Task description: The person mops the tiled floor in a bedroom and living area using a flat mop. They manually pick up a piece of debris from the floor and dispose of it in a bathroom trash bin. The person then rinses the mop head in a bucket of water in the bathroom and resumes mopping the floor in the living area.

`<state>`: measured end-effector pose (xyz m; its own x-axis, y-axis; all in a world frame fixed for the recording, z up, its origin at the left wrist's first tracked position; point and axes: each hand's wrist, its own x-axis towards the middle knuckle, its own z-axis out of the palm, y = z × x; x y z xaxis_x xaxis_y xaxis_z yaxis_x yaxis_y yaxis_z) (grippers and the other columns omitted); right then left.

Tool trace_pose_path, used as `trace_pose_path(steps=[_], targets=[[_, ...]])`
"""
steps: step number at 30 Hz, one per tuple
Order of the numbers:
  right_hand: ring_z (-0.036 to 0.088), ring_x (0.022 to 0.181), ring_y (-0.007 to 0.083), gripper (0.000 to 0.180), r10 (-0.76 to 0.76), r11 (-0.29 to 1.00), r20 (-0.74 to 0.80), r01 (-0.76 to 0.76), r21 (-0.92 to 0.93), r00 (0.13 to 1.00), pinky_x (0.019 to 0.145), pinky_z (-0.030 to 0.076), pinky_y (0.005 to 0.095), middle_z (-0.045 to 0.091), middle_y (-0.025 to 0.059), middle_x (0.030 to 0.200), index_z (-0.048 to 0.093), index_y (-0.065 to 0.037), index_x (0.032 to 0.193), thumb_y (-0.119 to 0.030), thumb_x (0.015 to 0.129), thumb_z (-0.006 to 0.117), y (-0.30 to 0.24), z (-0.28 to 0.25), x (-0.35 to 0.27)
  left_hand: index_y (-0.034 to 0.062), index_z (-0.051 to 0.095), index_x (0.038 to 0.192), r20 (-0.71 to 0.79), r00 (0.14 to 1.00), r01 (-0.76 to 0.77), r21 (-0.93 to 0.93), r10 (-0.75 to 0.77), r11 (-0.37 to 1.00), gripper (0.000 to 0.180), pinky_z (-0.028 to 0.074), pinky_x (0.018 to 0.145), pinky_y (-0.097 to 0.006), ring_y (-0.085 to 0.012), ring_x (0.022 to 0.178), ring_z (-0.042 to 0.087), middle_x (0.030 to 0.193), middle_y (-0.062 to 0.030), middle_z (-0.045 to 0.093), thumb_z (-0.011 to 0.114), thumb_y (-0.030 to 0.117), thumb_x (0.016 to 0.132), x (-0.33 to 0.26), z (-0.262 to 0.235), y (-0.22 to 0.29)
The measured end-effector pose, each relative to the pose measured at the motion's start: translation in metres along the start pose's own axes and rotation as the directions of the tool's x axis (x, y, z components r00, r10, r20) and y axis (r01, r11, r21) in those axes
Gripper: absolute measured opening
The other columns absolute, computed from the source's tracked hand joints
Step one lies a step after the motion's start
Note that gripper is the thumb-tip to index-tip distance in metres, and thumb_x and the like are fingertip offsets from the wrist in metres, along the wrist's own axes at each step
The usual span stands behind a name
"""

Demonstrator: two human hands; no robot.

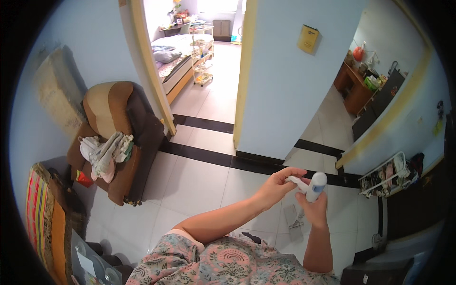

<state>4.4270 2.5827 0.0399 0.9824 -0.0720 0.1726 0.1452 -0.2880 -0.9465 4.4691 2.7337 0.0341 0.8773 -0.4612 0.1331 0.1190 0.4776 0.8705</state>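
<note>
My right hand [315, 208] is wrapped around a white, round-ended cylinder with a blue patch [317, 184]. Its kind is not clear from here. Beside it, my left hand [279, 186] pinches a small white crumpled piece, perhaps tissue or cloth [297, 181], close against the cylinder's side. Below the hands, a flat grey head like a mop's [293, 218] lies on the floor tiles, with a short pale stem rising toward my right hand. Whether that stem joins the cylinder is hidden.
A brown armchair [111, 111] heaped with clothes [109, 152] stands at the left. Ahead, a doorway opens onto a bedroom with a bed [173, 57] and a wheeled rack [202, 57]. At the right are a white wire rack [387, 173] and a passage with a wooden cabinet [354, 88].
</note>
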Motion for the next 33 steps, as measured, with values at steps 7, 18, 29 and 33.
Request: trace_pose_path(steps=[7, 18, 29, 33], targets=[[0.058, 0.074, 0.0116, 0.027, 0.061, 0.997, -0.097, -0.065, -0.037, 0.993, 0.067, 0.046, 0.0258, 0.063, 0.0074, 0.081, 0.061, 0.003, 0.092, -0.011, 0.071, 0.07, 0.015, -0.024, 0.044, 0.003, 0.055, 0.114, -0.047, 0.998, 0.028, -0.13, -0.034, 0.991, 0.029, 0.042, 0.084, -0.025, -0.0124, 0.09, 0.054, 0.096, -0.0035, 0.059, 0.051, 0.003, 0.085, 0.05, -0.002, -0.036], [0.056, 0.074, 0.0124, 0.03, 0.184, 0.973, -0.184, -0.205, -0.104, 0.965, 0.068, 0.044, 0.0257, 0.061, 0.0074, 0.081, 0.06, 0.003, 0.091, -0.015, 0.069, 0.071, 0.008, -0.096, 0.075, 0.0063, 0.058, 0.098, 0.038, 0.946, 0.322, 0.001, -0.321, 0.947, 0.021, 0.04, 0.077, -0.024, -0.0085, 0.083, 0.052, 0.089, 0.0004, 0.059, 0.063, 0.018, 0.081, 0.085, -0.009, -0.04], [0.052, 0.066, 0.0084, 0.015, 0.067, 0.997, -0.272, -0.077, -0.028, 0.96, 0.062, 0.041, 0.0234, 0.056, 0.0011, 0.069, 0.058, -0.003, 0.077, -0.014, 0.072, 0.068, 0.022, -0.143, 0.087, 0.001, 0.046, 0.116, -0.025, 0.948, 0.297, -0.281, -0.317, 0.912, 0.032, 0.045, 0.087, -0.03, -0.0169, 0.099, 0.055, 0.107, -0.008, 0.057, 0.054, 0.013, 0.088, 0.128, -0.029, -0.053], [0.051, 0.067, 0.0094, 0.01, 0.023, 0.998, -0.53, -0.05, -0.037, 0.848, 0.065, 0.041, 0.0243, 0.054, 0.0017, 0.07, 0.054, -0.005, 0.076, -0.01, 0.077, 0.063, 0.08, -0.189, 0.081, -0.002, 0.043, 0.119, -0.091, 0.874, 0.419, -0.356, -0.477, 0.835, 0.036, 0.04, 0.094, -0.037, -0.0204, 0.108, 0.05, 0.114, -0.0089, 0.053, 0.052, 0.013, 0.088, 0.145, -0.071, -0.097]])
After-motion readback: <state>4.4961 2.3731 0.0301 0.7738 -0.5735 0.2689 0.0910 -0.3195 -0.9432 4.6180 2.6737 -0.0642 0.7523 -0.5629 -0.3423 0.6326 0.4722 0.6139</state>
